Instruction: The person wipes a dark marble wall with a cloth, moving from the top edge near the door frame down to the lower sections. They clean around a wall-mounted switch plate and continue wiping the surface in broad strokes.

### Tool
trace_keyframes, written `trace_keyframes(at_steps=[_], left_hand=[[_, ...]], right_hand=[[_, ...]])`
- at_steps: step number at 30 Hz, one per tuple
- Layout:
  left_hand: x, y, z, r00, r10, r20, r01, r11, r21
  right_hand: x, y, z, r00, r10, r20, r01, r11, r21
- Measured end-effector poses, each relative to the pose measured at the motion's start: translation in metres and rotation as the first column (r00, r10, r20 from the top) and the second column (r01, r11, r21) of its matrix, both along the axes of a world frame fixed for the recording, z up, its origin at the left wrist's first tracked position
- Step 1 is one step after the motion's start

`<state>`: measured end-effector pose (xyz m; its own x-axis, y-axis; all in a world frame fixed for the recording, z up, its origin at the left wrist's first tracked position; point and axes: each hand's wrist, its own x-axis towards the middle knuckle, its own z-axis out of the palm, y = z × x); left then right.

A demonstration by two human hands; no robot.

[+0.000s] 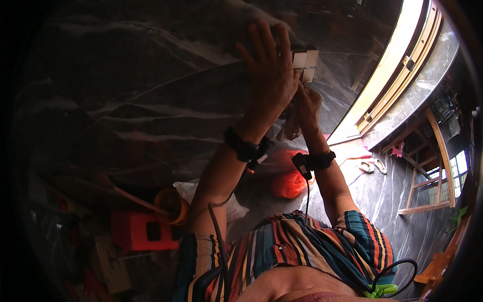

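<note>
A white wall switch plate [305,64] with two visible panels sits on the dark marble-patterned wall [181,75]. My left hand [269,62] is raised beside its left edge, fingers spread over the wall. Its thumb side comes to the lower left corner of the plate. Just below that corner is my right hand [310,100], fingers bent and fingertips close to the left thumb. Whether something small lies between those right fingertips is hidden. Each wrist wears a black strap [241,145] with a small cabled device [303,165].
An open doorway [381,71] lets in bright light at right. Below are a red plastic bag [290,183], a white sack [237,205], a red plastic stool [132,230] and an orange bucket-like container [183,205]. A wooden frame [434,204] and shoes [371,166] are at right.
</note>
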<state>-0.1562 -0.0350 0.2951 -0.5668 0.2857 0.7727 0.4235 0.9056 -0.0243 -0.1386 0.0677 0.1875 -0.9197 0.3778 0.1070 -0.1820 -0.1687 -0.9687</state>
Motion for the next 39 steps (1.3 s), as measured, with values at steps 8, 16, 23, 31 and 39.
trace_keyframes(at_steps=[8,16,23,31,39], left_hand=[[0.0,0.003,-0.002,0.999,-0.024,0.033,0.023,0.999,0.05],[-0.013,-0.001,-0.008,0.997,0.001,0.073,-0.004,1.0,0.03],[-0.015,-0.002,-0.01,0.996,0.049,0.078,-0.049,0.999,-0.001],[-0.011,-0.003,-0.013,0.999,0.05,0.001,-0.05,0.999,0.009],[-0.008,-0.001,-0.012,0.996,0.082,0.021,-0.082,0.997,0.008]], right_hand=[[0.007,0.001,0.01,0.999,0.018,0.048,-0.02,0.999,0.038],[-0.006,-0.002,0.004,0.999,0.039,0.029,-0.039,0.999,0.007],[-0.02,-0.005,-0.013,1.0,0.012,0.002,-0.012,1.0,-0.016],[-0.026,-0.004,-0.031,0.995,0.03,-0.092,-0.028,0.999,0.016],[-0.017,-0.002,-0.015,0.999,-0.007,-0.036,0.012,0.991,0.132]])
